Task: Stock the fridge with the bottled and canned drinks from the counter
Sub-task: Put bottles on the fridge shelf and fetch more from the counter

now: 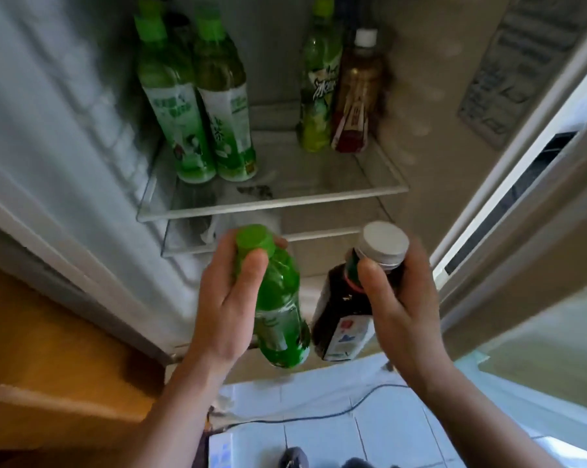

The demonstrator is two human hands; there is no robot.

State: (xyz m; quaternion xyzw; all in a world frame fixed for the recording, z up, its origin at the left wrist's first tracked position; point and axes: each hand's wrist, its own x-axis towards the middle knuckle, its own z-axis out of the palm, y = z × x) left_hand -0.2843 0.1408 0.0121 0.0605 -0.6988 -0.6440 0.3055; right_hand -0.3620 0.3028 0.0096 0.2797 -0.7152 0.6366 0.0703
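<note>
Left hand (228, 298) grips the green bottle (278, 315) at neck and shoulder, with the thumb pressed just under its green cap. Right hand (397, 298) pinches the dark bottle (339, 315) at the neck beneath its white cap. Both bottles hang before the open fridge, below the glass shelf (272, 206), their bases close together.

Judgement: both look like full plastic bottles, so moderately heavy, stiff-walled and smooth. A neck hold lets them swing; a grip round the body would be surer for setting down.

On the shelf a green-capped pair (180, 116) stands at left, and a yellow-green bottle (319, 86) and an amber bottle (356, 92) at right, with bare glass between.

Labels carry Chinese characters; none can be read with certainty. The printed panel (521, 62) on the right wall is illegible.
</note>
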